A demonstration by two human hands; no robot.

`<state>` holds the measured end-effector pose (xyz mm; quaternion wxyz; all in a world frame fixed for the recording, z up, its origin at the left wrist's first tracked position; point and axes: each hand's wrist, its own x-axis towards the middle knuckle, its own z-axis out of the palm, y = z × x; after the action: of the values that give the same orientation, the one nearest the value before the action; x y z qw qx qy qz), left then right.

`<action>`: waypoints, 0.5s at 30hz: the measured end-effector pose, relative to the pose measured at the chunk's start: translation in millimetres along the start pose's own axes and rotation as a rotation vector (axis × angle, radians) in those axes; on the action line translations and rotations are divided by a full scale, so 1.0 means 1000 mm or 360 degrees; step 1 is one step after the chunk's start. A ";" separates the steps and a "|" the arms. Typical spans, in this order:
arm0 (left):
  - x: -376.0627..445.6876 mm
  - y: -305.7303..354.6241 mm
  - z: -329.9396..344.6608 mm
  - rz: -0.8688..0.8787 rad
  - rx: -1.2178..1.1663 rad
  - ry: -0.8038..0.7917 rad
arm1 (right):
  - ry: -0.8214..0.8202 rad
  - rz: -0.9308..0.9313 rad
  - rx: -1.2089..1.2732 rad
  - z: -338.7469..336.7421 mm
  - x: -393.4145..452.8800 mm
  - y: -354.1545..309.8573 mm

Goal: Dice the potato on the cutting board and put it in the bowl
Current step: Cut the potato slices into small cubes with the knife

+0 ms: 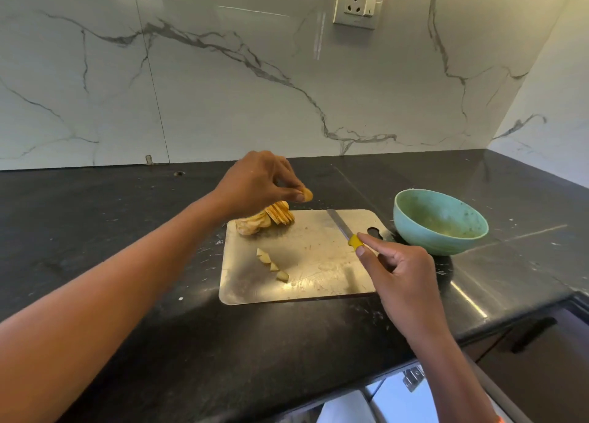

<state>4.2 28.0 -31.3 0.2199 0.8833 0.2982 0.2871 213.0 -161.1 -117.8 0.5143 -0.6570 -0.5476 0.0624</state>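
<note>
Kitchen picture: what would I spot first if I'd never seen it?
Probably the left hand pinching a potato slice up in the air, above the fanned potato at the board's far left corner. Next, the right hand holding a yellow-handled knife over the board's right side. The green bowl sits just right of the board, and a few diced bits lie on the board nearer the person.

In front of me runs a white marble wall veined in grey, turning a corner on the right. A cream socket plate sits high on it. My table is glossy black stone, speckled white, catching light.
</note>
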 end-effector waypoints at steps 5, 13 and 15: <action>-0.003 0.016 0.051 0.0264 0.0322 -0.0042 | 0.0063 0.0042 -0.0053 0.000 0.000 0.002; -0.013 0.006 0.076 0.0439 0.0668 -0.0054 | 0.0080 0.0080 -0.0108 0.000 0.000 0.001; -0.014 0.004 0.075 0.0434 0.0703 0.0004 | 0.0070 0.0087 -0.0109 0.000 0.000 0.001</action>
<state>44.8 -0.1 -89.4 -0.0195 0.9416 0.2321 0.2431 213.5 -161.4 -118.6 0.5015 -0.6903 -0.5198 0.0431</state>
